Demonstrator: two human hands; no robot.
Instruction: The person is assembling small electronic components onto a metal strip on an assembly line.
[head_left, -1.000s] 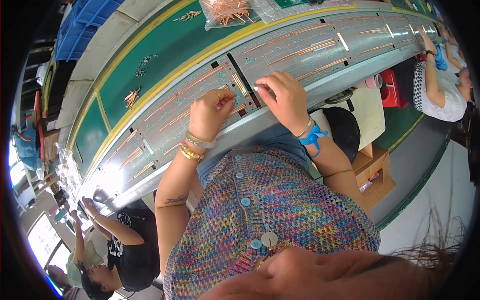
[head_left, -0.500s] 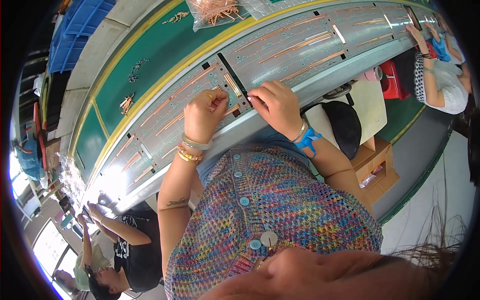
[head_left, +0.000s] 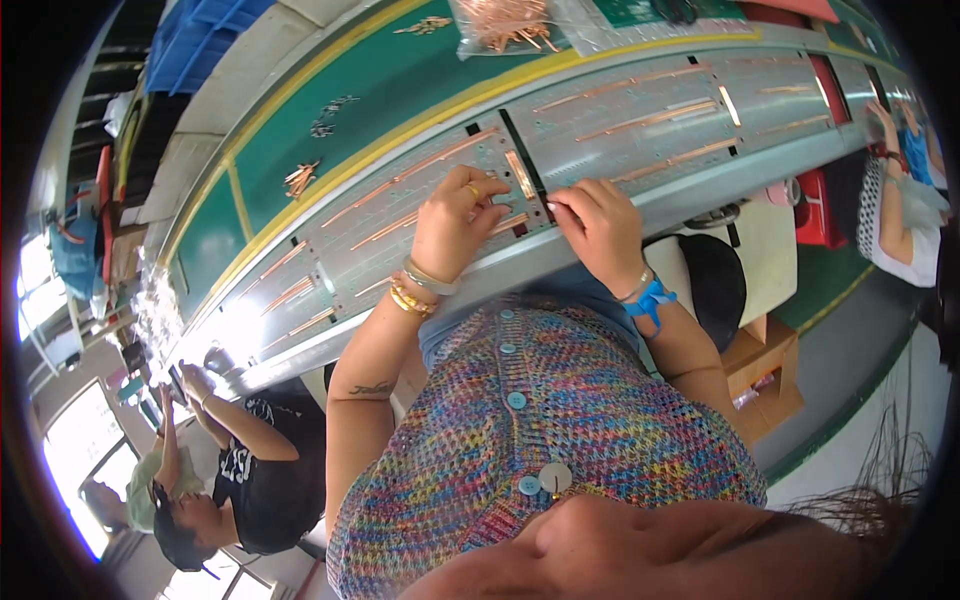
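Note:
My left hand [head_left: 455, 225] is over a grey panel [head_left: 375, 215] with thin copper-coloured strips lying along it. Its fingers are curled, thumb and forefinger close together beside a short group of copper strips [head_left: 520, 175] at the panel's right end. Across the dark gap [head_left: 522, 150] between two panels, my right hand [head_left: 600, 225] hovers by the near edge. Its thumb and forefinger are pinched, with a small pale spot at the tips. Whatever either hand holds, if anything, is too small to make out.
Beyond the metal rail lies a green work surface [head_left: 375, 130] with small piles of copper pieces [head_left: 300, 178] and dark parts [head_left: 325, 122]. A clear bag of copper pieces [head_left: 505, 25] rests at the back. Other people work left and right. A black-and-cream chair [head_left: 710, 290] stands right.
The whole view has shifted, so panels and hands appear farther right. Both hands keep nearly the same place over the panels, while the left fingers have uncurled slightly.

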